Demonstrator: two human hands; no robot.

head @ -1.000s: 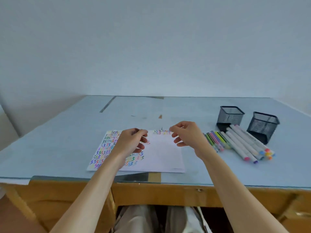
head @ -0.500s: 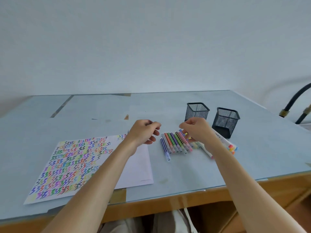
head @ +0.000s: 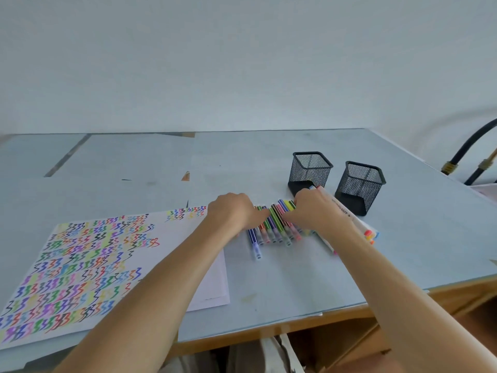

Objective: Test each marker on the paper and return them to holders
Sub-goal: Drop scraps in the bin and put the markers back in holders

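A row of thin striped markers lies on the table to the right of the paper, which is covered in coloured zigzag marks. My left hand and my right hand both come down on this row from opposite sides, fingers curled onto the markers. One blue marker sticks out nearer to me. Several thick white markers with coloured caps lie under and beside my right wrist. Two black mesh holders, the left holder and the right holder, stand empty just behind.
The glass-topped table ends in a wooden front edge close to me. A black hose curves past the table's far right corner. The wall rises behind the table.
The view has swung right and down towards the markers. Both hands have dropped from above the table onto the row of thin markers.
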